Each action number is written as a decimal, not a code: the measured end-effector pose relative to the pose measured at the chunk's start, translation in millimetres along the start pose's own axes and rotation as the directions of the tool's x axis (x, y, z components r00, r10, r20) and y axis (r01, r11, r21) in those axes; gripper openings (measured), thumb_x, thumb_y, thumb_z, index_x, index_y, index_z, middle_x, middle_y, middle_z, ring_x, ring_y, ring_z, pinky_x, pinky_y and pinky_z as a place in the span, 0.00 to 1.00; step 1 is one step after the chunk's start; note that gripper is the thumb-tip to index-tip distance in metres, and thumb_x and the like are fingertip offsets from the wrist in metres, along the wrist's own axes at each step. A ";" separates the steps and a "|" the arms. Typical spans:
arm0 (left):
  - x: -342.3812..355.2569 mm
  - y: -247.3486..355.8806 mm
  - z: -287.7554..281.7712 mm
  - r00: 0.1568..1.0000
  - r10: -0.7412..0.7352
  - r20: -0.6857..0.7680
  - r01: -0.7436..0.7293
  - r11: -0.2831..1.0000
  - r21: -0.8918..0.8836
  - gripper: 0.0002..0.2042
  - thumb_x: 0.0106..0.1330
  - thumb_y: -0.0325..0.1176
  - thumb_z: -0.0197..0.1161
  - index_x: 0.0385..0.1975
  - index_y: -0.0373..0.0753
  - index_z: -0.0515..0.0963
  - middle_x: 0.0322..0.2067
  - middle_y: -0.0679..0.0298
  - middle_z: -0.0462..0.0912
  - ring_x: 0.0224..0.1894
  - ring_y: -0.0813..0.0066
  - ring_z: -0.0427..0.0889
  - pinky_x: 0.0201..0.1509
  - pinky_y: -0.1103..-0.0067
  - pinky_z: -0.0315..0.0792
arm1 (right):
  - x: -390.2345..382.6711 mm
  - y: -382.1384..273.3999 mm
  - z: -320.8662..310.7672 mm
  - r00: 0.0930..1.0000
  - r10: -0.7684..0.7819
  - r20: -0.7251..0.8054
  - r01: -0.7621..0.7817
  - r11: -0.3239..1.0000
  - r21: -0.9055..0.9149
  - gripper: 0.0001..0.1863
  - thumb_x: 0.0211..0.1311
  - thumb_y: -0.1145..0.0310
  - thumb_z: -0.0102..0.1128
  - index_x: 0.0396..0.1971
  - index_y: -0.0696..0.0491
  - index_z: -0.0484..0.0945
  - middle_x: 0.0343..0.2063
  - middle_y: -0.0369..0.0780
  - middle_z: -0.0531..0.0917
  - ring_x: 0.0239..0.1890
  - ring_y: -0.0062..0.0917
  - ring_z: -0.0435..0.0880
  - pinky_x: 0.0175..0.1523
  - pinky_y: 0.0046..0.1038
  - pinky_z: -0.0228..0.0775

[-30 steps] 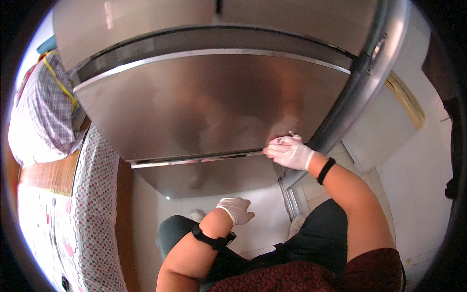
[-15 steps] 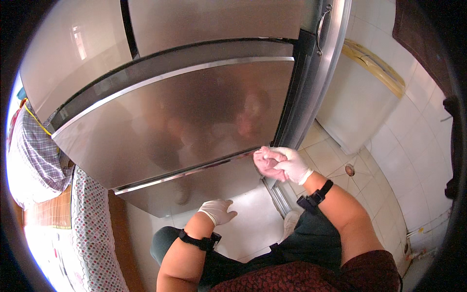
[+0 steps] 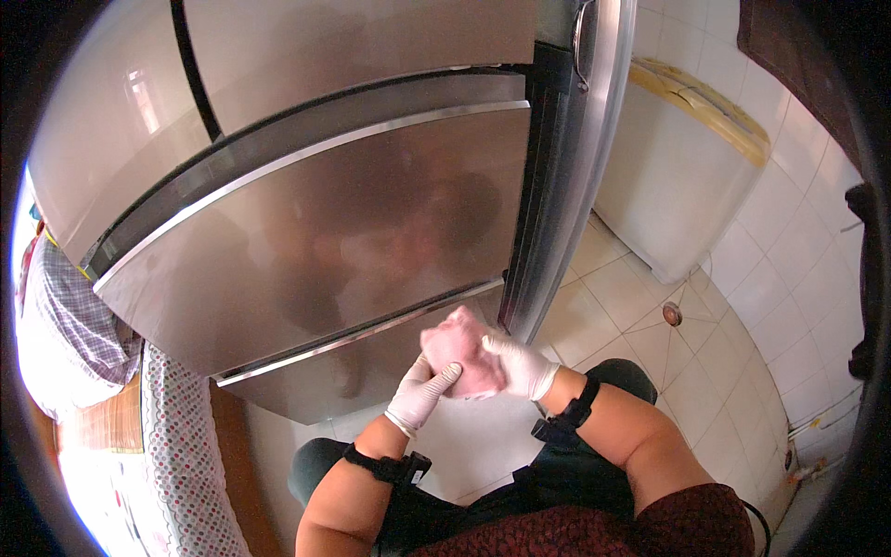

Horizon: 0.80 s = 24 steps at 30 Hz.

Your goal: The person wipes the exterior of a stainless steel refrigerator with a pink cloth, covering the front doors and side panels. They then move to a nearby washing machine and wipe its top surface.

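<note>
A crumpled pink cloth (image 3: pixel 464 348) is gripped between my two hands, low in front of the refrigerator's lower drawers. My left hand (image 3: pixel 422 395), in a white glove, pinches its lower left side with the thumb on top. On the other side my right hand (image 3: pixel 522 367), gloved too, has its fingers closed on the cloth's right edge. Just beyond the cloth stands the refrigerator (image 3: pixel 325 241), a shiny brownish-grey front with long metal-edged handle strips. Its drawers are closed.
A metal-framed door edge (image 3: pixel 580 186) rises right of the refrigerator. Behind it, on the tiled floor, is a white washing machine (image 3: pixel 682 167) with a yellowish top. A floor drain (image 3: pixel 671 314) lies nearby. At left are a dotted cloth cover (image 3: pixel 181 436) and checked fabric (image 3: pixel 74 320).
My right hand has brought the pink cloth leftward, away from the door edge. My left hand has risen and taken hold of it too. The view has shifted slightly.
</note>
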<state>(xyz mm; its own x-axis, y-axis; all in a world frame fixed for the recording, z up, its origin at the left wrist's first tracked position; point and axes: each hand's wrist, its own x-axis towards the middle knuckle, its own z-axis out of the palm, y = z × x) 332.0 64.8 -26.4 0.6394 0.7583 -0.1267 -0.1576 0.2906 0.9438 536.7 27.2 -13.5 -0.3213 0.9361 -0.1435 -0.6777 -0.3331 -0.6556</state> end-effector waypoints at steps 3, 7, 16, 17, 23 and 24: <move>4.9 -15.3 2.4 0.993 -0.030 -0.112 0.040 0.996 0.082 0.32 0.68 0.34 0.70 0.68 0.32 0.64 0.61 0.58 0.76 0.62 0.67 0.76 0.67 0.71 0.71 | 9.2 17.2 4.9 0.924 -0.213 0.317 0.348 0.808 -0.475 0.41 0.66 0.53 0.68 0.73 0.53 0.60 0.70 0.42 0.68 0.73 0.32 0.65 0.76 0.36 0.56; 13.0 -24.5 0.3 0.998 0.016 -0.056 -0.011 0.996 0.091 0.32 0.66 0.35 0.73 0.66 0.32 0.65 0.60 0.58 0.77 0.61 0.69 0.77 0.68 0.72 0.70 | 9.8 20.7 2.8 0.916 -0.357 0.181 0.370 0.585 -0.722 0.46 0.58 0.59 0.76 0.71 0.62 0.61 0.68 0.49 0.70 0.72 0.34 0.66 0.77 0.35 0.54; 18.2 -19.2 8.8 0.990 0.126 -0.066 -0.124 0.992 0.039 0.33 0.69 0.32 0.70 0.70 0.34 0.61 0.64 0.58 0.75 0.66 0.65 0.73 0.72 0.69 0.66 | 1.9 12.7 -6.3 0.974 -0.226 -0.026 0.190 0.871 -0.453 0.36 0.72 0.60 0.64 0.72 0.61 0.62 0.66 0.44 0.74 0.67 0.26 0.73 0.73 0.30 0.61; 18.0 -17.3 10.0 0.990 0.128 -0.067 -0.124 0.991 0.054 0.33 0.69 0.32 0.70 0.71 0.34 0.61 0.64 0.57 0.75 0.66 0.65 0.73 0.72 0.69 0.66 | 1.3 9.4 -8.3 0.976 -0.204 -0.076 0.157 0.901 -0.404 0.36 0.72 0.58 0.63 0.71 0.61 0.63 0.65 0.44 0.75 0.66 0.26 0.73 0.72 0.31 0.63; 14.4 -10.6 11.1 0.996 0.085 -0.034 -0.088 0.990 -0.111 0.29 0.76 0.38 0.62 0.70 0.30 0.63 0.63 0.57 0.75 0.64 0.68 0.75 0.71 0.72 0.68 | -18.4 -10.0 -0.4 0.975 -0.057 -0.217 0.020 0.986 -0.168 0.24 0.79 0.53 0.50 0.61 0.56 0.74 0.52 0.41 0.83 0.52 0.29 0.84 0.56 0.37 0.79; 14.4 -11.2 10.4 0.997 0.069 -0.038 -0.073 0.990 -0.125 0.28 0.76 0.39 0.61 0.69 0.30 0.65 0.63 0.57 0.76 0.63 0.68 0.76 0.70 0.72 0.68 | -22.7 -11.5 3.5 0.960 -0.060 -0.274 0.013 0.985 -0.173 0.24 0.79 0.53 0.50 0.62 0.56 0.74 0.53 0.41 0.83 0.53 0.29 0.83 0.57 0.37 0.79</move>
<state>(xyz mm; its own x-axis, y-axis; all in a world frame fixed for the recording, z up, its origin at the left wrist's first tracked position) 350.8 66.4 -35.7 0.5980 0.7982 -0.0727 -0.2966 0.3046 0.9051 549.5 9.4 -0.1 -0.0860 0.9496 -0.3014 -0.5575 -0.2966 -0.7754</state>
